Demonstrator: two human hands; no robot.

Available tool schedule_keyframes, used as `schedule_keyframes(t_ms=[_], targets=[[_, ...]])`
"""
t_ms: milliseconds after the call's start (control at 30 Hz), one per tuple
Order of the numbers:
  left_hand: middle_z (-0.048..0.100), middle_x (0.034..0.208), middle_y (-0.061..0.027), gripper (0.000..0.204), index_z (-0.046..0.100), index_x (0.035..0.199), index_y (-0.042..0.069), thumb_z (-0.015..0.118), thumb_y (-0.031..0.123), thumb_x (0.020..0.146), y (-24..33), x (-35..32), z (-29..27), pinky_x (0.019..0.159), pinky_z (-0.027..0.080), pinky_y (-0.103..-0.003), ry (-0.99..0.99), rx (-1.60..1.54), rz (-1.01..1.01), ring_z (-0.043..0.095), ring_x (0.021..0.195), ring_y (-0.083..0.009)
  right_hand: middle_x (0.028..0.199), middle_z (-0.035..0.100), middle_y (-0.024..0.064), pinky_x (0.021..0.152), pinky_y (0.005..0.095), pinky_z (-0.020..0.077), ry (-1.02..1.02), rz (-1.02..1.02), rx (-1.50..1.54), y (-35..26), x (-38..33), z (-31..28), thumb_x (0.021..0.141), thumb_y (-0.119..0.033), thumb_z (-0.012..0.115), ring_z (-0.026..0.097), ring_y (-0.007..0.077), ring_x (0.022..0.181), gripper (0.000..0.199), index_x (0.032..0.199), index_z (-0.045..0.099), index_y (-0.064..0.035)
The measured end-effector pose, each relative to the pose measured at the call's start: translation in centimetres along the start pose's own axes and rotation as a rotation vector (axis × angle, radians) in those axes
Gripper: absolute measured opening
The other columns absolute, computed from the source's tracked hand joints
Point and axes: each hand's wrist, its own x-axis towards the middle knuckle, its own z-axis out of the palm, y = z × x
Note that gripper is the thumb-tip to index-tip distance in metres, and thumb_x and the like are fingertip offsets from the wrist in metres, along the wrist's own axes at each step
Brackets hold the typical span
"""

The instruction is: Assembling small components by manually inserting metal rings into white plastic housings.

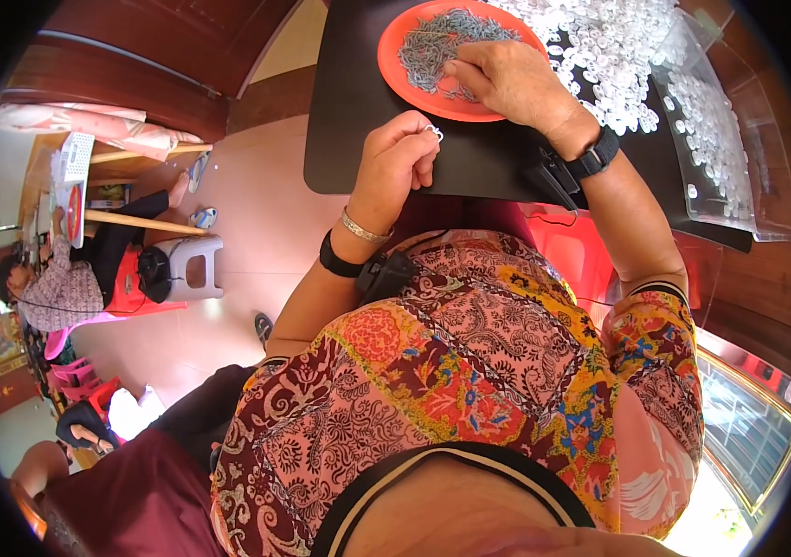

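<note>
My left hand (393, 165) is closed just off the table's front edge, pinching a small white ring-like plastic piece (433, 133) between thumb and forefinger. Over the orange-red plate (390, 67) my right hand (518, 85) reaches down, thumb and fingers drawn together at the heap of small, thin grey pieces (432, 56) that look like screws. Whatever lies between those fingertips is too small to make out. Many clear and white plastic pieces (604, 60), small and roundish, are spread to the right of the plate.
The black table (349, 121) carries the plate. At its right stands a clear plastic container (766, 176) with more white pieces. A red stool (581, 246) is under the table's edge. To the left, another person (61, 288) sits at a separate table, near a grey stool (193, 265).
</note>
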Motion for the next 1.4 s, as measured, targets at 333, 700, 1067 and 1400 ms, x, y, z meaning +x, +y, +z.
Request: schedule_keyframes(t_ms=[333,700,1067,1400], targets=[[0.048,0.059,-0.0007,0.018,0.052,0.076,0.004,0.048,0.017,0.088,0.8,0.0,-0.1,0.046,0.034,-0.021,0.029,-0.007,0.039,0.046,0.05,-0.0093,0.07,0.06,0.0101,0.064,0.0345,0.0461,-0.117,0.031,0.504,-1.2,-0.1,-1.4,0.088,-0.018,0.059,0.059,0.023,0.065,0.017,0.084,0.059,-0.0009],[0.052,0.067,-0.0012,0.014,0.058,0.081,0.0,0.054,0.012,0.086,1.3,0.4,0.4,0.052,0.034,-0.02,0.096,0.293,0.408,0.045,0.057,-0.0065,0.072,0.061,0.0047,0.066,0.0257,0.0458,-0.158,0.076,0.773,-2.0,-1.0,-2.3,0.089,-0.015,0.061,0.054,0.0094,0.069,0.016,0.089,0.061,0.0009],[0.055,0.073,-0.0086,0.007,0.06,0.082,-0.004,0.059,0.003,0.08,2.7,2.2,1.6,0.056,0.041,-0.026,0.063,0.334,0.627,0.05,0.059,-0.0141,0.064,0.058,0.0053,0.057,0.0288,0.0427,-0.107,0.055,0.666,-1.8,-0.3,-2.6,0.088,-0.02,0.061,0.051,0.01,0.06,0.02,0.084,0.062,-0.0008],[0.061,0.078,-0.0069,0.014,0.062,0.081,-0.004,0.054,0.008,0.085,4.0,3.2,1.1,0.056,0.041,-0.022,-0.029,0.195,0.431,0.053,0.063,-0.0094,0.065,0.055,0.0021,0.059,0.0267,0.0427,-0.281,0.119,0.876,-1.6,0.4,-3.3,0.094,-0.024,0.053,0.051,0.0091,0.063,0.027,0.081,0.058,-0.0009]])
